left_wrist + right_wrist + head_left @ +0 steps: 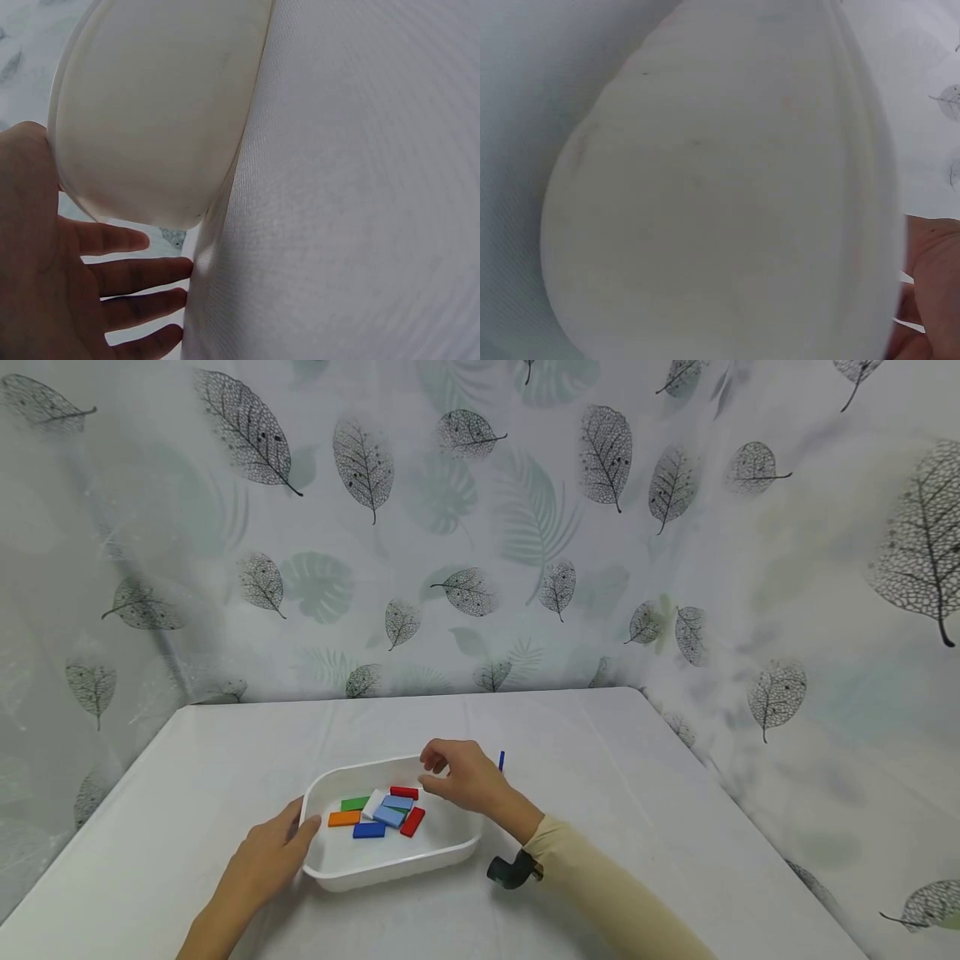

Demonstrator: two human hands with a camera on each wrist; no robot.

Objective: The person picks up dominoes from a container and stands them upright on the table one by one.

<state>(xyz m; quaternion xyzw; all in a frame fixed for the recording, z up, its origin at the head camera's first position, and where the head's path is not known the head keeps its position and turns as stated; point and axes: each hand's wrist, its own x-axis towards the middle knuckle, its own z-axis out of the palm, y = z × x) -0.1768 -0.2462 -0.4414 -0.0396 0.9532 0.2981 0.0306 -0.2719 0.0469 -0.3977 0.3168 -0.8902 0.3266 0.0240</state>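
A white tray [405,868] with raised walls rests on the white table. Inside lie small flat blocks: an orange block [344,818], a dark blue block [369,831], a white block [372,805], a green block [355,803], two red ones and two light blue ones, some overlapping. My left hand [262,856] holds the tray's left end, thumb over the rim; in the left wrist view its other fingers spread along the outside. Over the tray's far right part hovers my right hand [468,777], fingers loosely bent, with nothing visible between them.
A thin blue piece [502,761] stands upright behind my right wrist, partly hidden. The black wrist camera [512,870] hangs beside the right sleeve. Leaf-printed curtains [465,552] enclose the table [600,760] at the back and both sides.
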